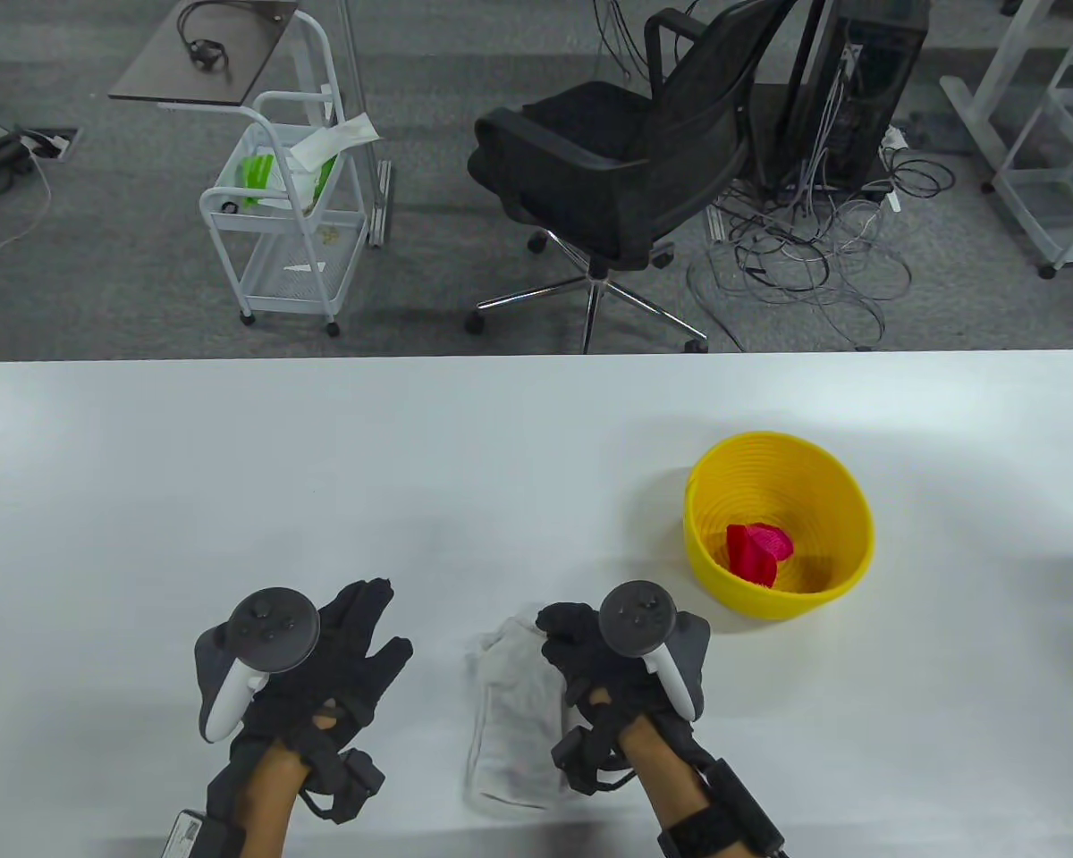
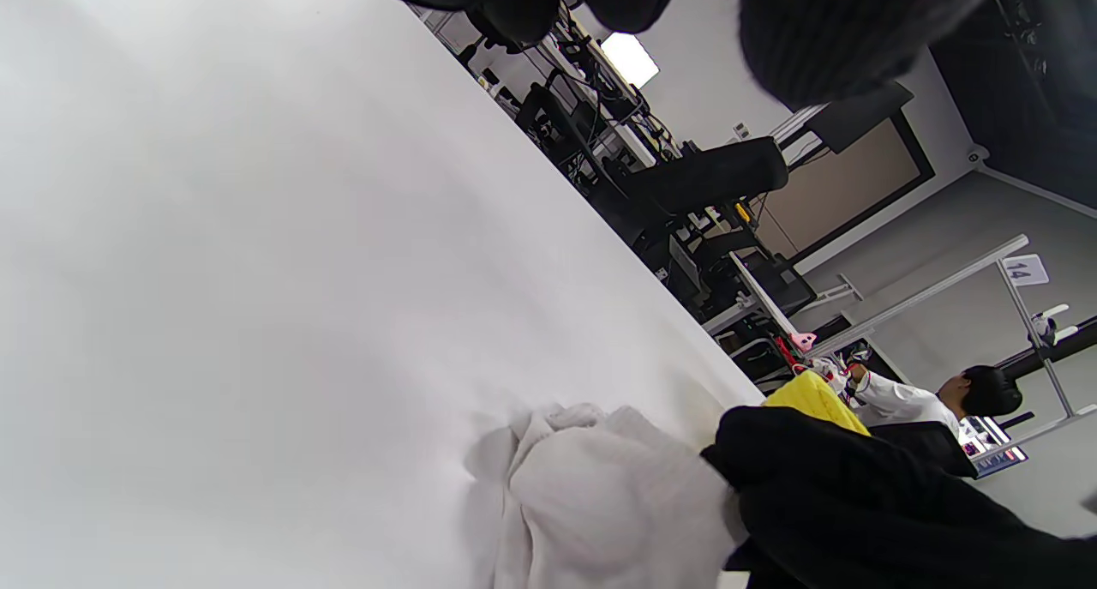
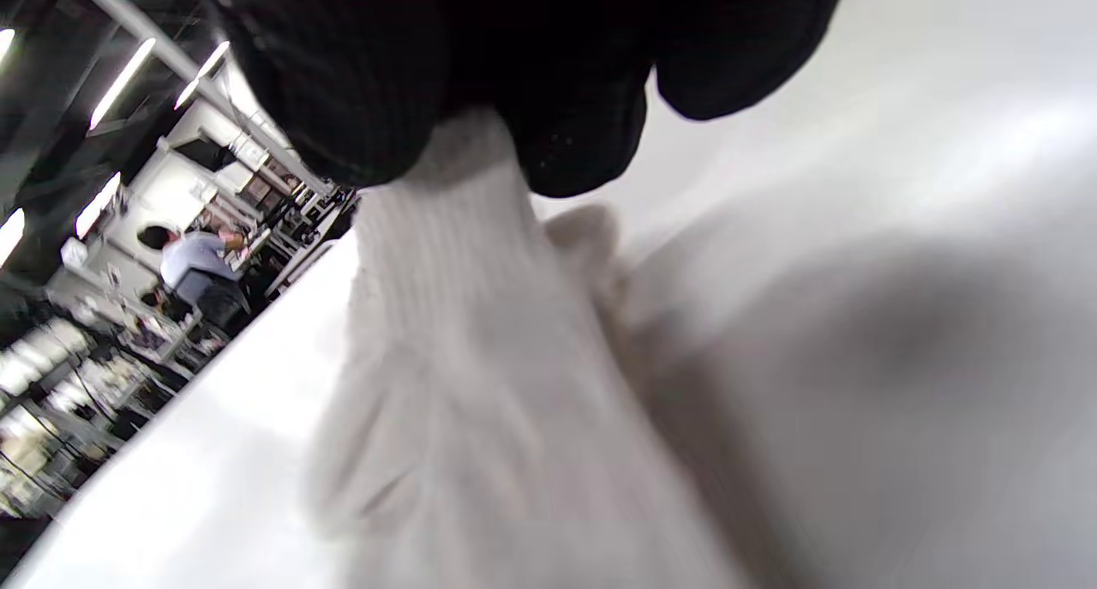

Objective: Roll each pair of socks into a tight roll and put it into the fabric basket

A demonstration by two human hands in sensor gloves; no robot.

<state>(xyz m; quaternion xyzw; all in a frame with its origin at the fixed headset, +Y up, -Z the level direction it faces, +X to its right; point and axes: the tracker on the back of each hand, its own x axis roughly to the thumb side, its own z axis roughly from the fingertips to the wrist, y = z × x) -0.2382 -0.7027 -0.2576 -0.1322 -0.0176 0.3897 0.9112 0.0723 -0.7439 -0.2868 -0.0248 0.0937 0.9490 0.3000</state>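
Observation:
A white sock pair [image 1: 511, 715] lies flat near the table's front edge, between my two hands. My right hand [image 1: 581, 648] curls its fingers over the sock's far right end and pinches the fabric [image 3: 454, 255]. My left hand [image 1: 358, 639] rests on the table to the sock's left, fingers spread and holding nothing. The yellow basket [image 1: 845, 509] stands to the right, with a red rolled sock [image 1: 756, 552] inside it. The left wrist view shows the white sock [image 2: 600, 503] bunched beside the right glove [image 2: 857, 503].
The white table [image 1: 322, 465] stretches wide to the left and beyond the hands. Behind its far edge stand a black office chair [image 1: 626, 170], a white cart [image 1: 286, 214] and tangled cables on the floor.

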